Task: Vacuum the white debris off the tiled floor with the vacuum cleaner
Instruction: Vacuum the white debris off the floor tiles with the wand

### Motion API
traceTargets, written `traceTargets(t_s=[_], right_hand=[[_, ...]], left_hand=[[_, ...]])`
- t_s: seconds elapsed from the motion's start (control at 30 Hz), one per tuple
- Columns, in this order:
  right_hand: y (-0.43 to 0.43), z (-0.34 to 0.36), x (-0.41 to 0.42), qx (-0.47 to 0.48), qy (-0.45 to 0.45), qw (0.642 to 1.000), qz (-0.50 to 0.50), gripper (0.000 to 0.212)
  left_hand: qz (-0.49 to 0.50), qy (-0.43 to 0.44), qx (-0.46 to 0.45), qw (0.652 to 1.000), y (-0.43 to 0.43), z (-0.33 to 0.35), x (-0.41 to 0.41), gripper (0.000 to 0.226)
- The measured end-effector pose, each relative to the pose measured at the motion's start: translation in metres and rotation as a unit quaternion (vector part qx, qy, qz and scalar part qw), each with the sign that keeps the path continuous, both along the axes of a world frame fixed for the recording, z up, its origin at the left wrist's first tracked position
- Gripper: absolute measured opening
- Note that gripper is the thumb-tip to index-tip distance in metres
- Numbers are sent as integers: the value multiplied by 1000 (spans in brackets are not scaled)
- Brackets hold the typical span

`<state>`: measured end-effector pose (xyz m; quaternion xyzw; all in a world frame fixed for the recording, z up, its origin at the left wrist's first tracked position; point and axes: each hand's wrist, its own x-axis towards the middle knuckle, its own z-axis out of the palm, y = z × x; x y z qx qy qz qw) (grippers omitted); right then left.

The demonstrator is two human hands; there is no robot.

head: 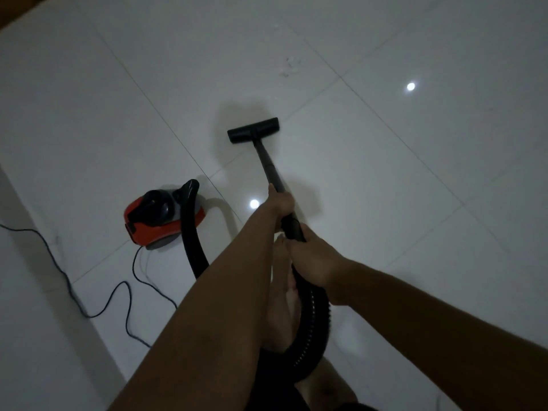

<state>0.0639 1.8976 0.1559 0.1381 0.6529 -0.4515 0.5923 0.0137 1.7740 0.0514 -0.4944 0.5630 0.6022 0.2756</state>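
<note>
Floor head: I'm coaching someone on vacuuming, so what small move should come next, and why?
Probably push the floor head forward and slightly right along the tiled floor. The white debris lies beyond it, not yet reached. The left hand and right hand both grip the wand, so a straight push looks easy.

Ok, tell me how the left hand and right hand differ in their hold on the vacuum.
The left hand grips the wand farther out, nearer the floor head; the right hand grips nearer the body, where the wand meets the hose. The left hand's thumb points along the wand; the right hand shows its back. Both curl round the black tube.
</note>
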Motion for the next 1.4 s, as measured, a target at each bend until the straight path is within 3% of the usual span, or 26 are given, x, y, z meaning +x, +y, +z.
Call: traceTargets(t_s=[0.37, 0.93, 1.07, 1.4], right_hand=[[29, 12, 12, 5, 5, 998, -68, 53], [44, -95, 82, 38, 135, 990, -12, 55], [47, -106, 77, 79, 149, 986, 10, 58], [52, -103, 18, 17, 159, 987, 17, 53]], left_hand=[[-70, -3, 6, 998, 37, 9, -6, 66], [-116, 60, -66, 989, 54, -77, 37, 67], [-114, 57, -68, 989, 58, -83, 32, 68], [-85, 62, -65, 992, 50, -95, -14, 66]])
